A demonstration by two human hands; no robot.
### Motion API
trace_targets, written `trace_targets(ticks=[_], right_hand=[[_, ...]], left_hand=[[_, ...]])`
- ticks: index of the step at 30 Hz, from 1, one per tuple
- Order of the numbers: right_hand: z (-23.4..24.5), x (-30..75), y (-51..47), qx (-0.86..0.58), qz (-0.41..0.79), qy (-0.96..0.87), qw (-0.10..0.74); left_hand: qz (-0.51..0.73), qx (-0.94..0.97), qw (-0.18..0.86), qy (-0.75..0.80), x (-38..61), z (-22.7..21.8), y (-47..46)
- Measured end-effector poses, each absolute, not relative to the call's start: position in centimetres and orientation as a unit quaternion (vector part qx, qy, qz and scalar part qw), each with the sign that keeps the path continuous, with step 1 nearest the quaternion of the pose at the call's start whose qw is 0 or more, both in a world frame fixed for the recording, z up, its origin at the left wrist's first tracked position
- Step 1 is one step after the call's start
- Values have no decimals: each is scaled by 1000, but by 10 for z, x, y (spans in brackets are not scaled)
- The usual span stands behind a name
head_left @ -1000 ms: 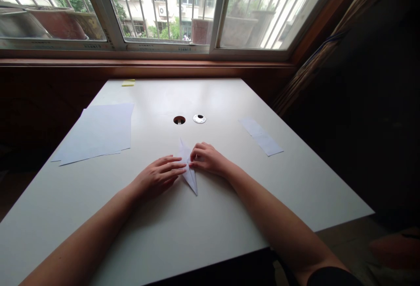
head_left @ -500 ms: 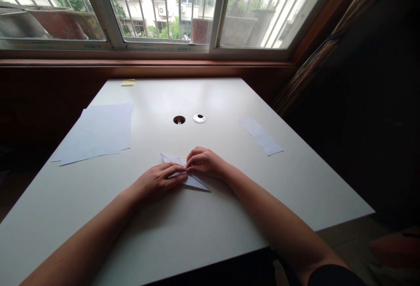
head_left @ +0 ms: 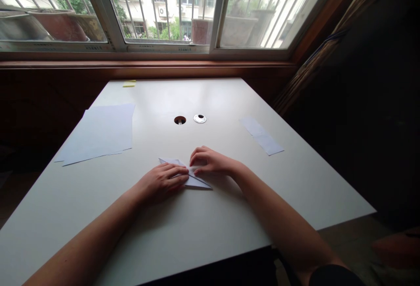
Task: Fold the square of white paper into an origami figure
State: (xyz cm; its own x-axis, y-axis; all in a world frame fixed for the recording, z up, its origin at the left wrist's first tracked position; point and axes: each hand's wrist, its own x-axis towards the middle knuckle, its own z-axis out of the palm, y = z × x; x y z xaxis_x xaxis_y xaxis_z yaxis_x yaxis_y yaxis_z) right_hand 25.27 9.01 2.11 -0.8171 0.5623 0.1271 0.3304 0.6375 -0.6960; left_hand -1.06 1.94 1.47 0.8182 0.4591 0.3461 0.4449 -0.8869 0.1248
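Note:
A small sheet of white folded paper lies on the white table, its pointed ends sticking out at upper left and lower right. My left hand covers the paper's middle and holds it, fingertips pressed together on it near the centre fold. Just right of those fingertips, my right hand hovers over the paper's upper right edge. Its fingers are curved and apart from the thumb, with nothing visible between them. Part of the paper is hidden beneath my left hand.
Large white sheets lie at the left of the table. A narrow creased paper strip lies at the right. Beyond my hands are a round cable hole and a metal ring cover. Yellow sticky notes lie near the window.
My right hand has let go at the centre fold and moved slightly right, its thumb and fingers parting. The folded paper has turned slightly. My left hand stays on it.

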Motion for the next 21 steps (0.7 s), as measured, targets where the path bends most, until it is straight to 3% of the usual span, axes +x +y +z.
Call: trace_targets(ticks=[5,9,15,21], right_hand=[[28,267,83,-293,341,-885,123],[22,278,66,-317,319,-879,159],[4,286,43,-305,174,-909,226],[0,284,37,-291,70,-928,221]], left_hand=[[192,946,-17,260,-8,10,16],[198,933,-62,294,-1,8,13],[185,926,-98,314,6,11,7],[192,920,-113,321,9,8,5]])
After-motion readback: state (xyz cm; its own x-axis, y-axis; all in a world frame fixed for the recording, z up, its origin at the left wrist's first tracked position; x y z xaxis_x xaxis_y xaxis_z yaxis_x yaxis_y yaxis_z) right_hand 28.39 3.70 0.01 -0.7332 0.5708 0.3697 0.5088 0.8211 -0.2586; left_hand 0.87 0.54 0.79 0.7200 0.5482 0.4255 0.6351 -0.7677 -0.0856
